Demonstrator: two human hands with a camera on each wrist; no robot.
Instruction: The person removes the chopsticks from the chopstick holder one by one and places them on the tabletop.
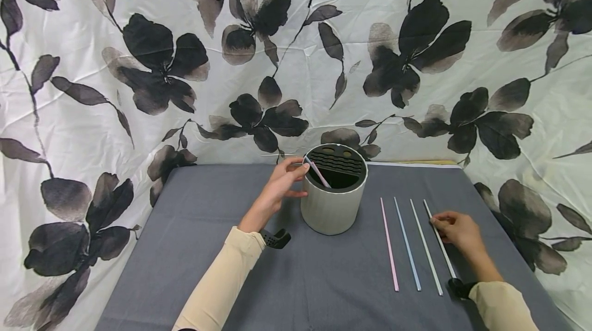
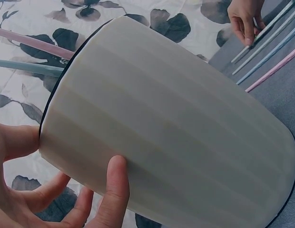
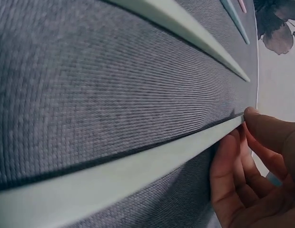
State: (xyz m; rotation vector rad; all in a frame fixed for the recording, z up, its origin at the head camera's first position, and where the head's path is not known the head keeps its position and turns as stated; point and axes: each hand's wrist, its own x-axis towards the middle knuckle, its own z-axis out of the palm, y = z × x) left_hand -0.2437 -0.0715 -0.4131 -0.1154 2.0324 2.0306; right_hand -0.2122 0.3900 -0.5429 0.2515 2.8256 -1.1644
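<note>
My left hand (image 1: 279, 184) touches the left side of a pale utensil holder (image 1: 330, 213), fingertips at its rim and on its wall. Inside the holder leans a pink chopstick (image 1: 319, 174); the left wrist view also shows a blue chopstick (image 2: 28, 66) sticking out. My right hand (image 1: 462, 231) pinches the upper part of the rightmost pale green chopstick (image 1: 440, 238) between thumb and fingers. Left of it lie another pale green chopstick (image 1: 426, 247), a blue one (image 1: 407, 243) and a pink one (image 1: 389, 244), side by side and apart.
Grey cloth (image 1: 194, 249) covers the table. A white sheet with dark flowers (image 1: 259, 115) hangs behind and along both sides. The holder's black top has a ridged insert (image 1: 335, 161) at the back and an opening in front.
</note>
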